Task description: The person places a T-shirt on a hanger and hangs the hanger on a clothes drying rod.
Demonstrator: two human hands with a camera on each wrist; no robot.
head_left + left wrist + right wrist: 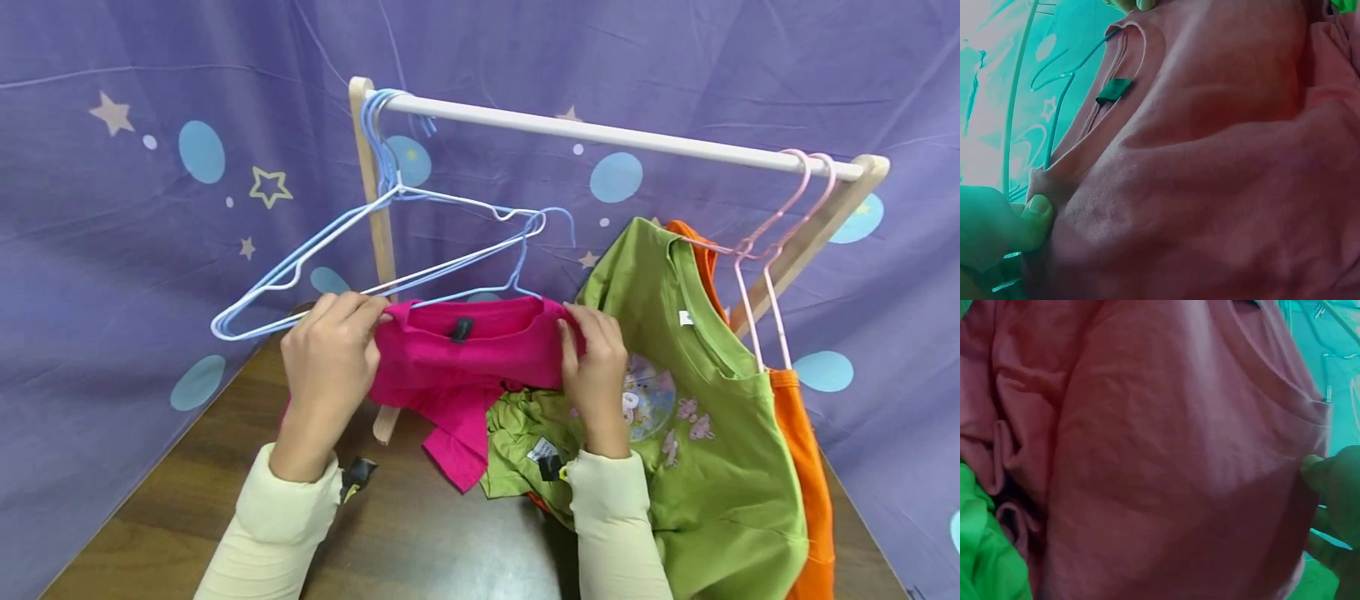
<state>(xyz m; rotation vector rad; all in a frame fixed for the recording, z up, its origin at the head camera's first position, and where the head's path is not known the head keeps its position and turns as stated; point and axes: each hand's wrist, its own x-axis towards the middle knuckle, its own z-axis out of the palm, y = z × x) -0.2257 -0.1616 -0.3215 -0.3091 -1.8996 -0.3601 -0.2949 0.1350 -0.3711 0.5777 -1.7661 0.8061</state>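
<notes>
A bright pink shirt (465,358) is stretched between both hands, its neckline with a dark tag (462,329) facing up. My left hand (333,358) pinches its left shoulder; the thumb shows on the cloth in the left wrist view. At the other shoulder my right hand (596,358) grips the fabric, thumb in front. A blue hanger (517,258) sits inside the shirt, its hook and neck rising out of the neck opening and its lower part hidden by cloth. Part of the shirt droops toward the table beneath.
White and blue hangers (300,267) hang at the rod's left end. On pink hangers (750,250) at the right hang a green shirt (720,450) and an orange garment (806,483). Crumpled green cloth (517,433) lies on the wooden table (420,533) under the white rod (600,131).
</notes>
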